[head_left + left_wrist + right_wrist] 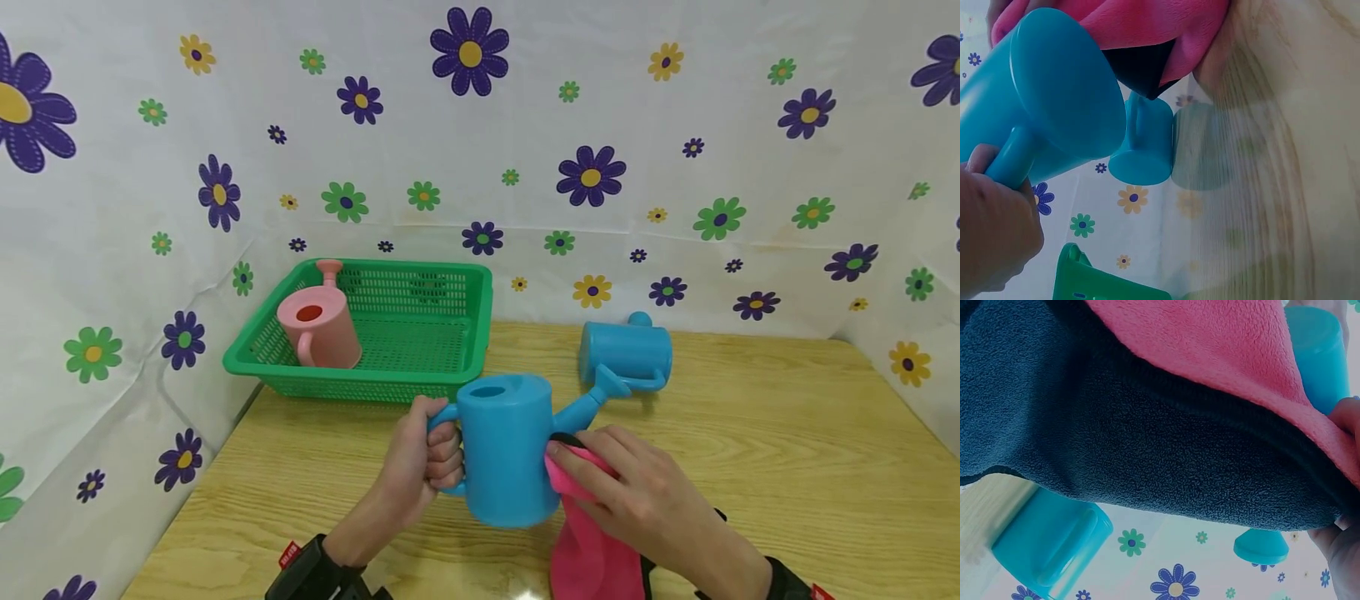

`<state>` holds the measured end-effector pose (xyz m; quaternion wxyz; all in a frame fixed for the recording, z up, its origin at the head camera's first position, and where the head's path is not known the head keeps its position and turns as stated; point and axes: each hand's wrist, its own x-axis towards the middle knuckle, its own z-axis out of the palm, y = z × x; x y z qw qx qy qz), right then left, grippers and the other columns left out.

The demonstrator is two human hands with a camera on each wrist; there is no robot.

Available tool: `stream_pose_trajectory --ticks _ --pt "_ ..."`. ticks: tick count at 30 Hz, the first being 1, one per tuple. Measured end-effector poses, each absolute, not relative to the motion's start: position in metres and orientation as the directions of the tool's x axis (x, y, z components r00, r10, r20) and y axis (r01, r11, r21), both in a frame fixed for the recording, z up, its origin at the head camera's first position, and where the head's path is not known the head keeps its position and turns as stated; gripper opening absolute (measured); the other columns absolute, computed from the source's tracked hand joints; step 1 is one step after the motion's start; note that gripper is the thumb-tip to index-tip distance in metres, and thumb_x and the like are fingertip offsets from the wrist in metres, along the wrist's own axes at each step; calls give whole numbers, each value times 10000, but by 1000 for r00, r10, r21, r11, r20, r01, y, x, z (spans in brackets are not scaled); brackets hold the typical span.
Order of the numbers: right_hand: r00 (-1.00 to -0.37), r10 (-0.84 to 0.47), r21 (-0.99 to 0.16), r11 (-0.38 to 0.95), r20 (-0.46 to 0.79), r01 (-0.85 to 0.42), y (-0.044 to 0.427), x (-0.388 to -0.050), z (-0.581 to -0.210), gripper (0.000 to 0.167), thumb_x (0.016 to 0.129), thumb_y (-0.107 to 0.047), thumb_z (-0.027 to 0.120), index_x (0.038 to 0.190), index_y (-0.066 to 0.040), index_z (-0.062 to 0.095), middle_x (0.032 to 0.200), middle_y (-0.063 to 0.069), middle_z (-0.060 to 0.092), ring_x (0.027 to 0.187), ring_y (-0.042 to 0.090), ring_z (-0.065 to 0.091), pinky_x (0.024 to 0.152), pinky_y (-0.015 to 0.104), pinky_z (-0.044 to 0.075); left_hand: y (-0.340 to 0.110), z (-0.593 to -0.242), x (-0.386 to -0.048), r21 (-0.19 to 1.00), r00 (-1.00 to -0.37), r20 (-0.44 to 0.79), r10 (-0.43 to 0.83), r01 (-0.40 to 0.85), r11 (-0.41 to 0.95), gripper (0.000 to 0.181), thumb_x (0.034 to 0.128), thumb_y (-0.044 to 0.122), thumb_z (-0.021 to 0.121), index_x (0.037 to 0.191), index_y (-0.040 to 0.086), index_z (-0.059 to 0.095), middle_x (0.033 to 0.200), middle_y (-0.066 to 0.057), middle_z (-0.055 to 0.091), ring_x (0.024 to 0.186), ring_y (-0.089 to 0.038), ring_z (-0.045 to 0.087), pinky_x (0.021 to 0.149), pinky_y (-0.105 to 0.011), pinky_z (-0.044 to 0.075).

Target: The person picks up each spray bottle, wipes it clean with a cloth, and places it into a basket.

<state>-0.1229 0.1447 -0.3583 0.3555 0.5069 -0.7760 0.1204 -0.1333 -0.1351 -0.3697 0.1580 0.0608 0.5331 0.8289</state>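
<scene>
A blue watering can (506, 454) is held upright above the table by its handle, gripped in my left hand (420, 467). Its spout points to the right. My right hand (637, 492) pinches a pink cloth (592, 542) against the can's right side, just below the spout. In the right wrist view the cloth's dark underside (1179, 450) hangs across much of the picture. The left wrist view shows the can's round base (1066, 84) and the curled fingers on the handle.
A green basket (375, 387) stands at the back left with a pink watering can (322, 325) inside it. Behind the held can, a second blue watering can (626, 354) lies on its side on the wooden table (787, 450). A flowered sheet (510, 125) hangs behind.
</scene>
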Motion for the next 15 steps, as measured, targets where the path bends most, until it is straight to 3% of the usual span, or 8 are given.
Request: stream_pose_trajectory --ticks 4,7,10,12,15 --pt "-260 -686 154 481 680 -863 146 -121 -356 635 765 -323 900 1296 -63 668 1120 92 711 939 218 686 749 337 625 -133 -370 -130 920 -943 -69 327 -186 -344 497 1073 277 295 584 206 241 501 95 218 406 -20 232 442 -204 224" --pt "-297 -668 129 510 682 -851 145 -120 -354 635 747 -291 917 1288 -65 675 1103 93 707 939 218 687 750 357 629 -132 -370 -129 927 -943 -79 322 -189 -325 498 1069 281 305 580 209 246 495 104 230 403 -18 237 441 -201 235" --pt "-343 -644 89 540 684 -837 145 -118 -354 505 858 -317 828 1273 -67 687 1081 94 699 943 216 682 756 367 630 -132 -369 -129 935 -939 -79 334 -186 -301 500 1067 287 300 574 216 253 492 113 241 404 -19 242 443 -198 245" --pt "-335 -623 87 546 707 -833 145 -119 -355 429 958 -359 699 1266 -62 691 1066 96 694 929 218 679 742 368 630 -131 -369 -129 941 -939 -80 335 -182 -285 500 1062 288 304 570 217 257 487 119 252 404 -21 244 444 -200 252" --pt "-318 -591 86 554 742 -828 144 -119 -356 454 1029 -411 539 1265 -55 692 1049 100 690 902 217 675 706 367 628 -130 -368 -128 947 -938 -82 338 -179 -268 496 1058 288 312 570 214 261 484 119 258 405 -23 243 444 -201 257"
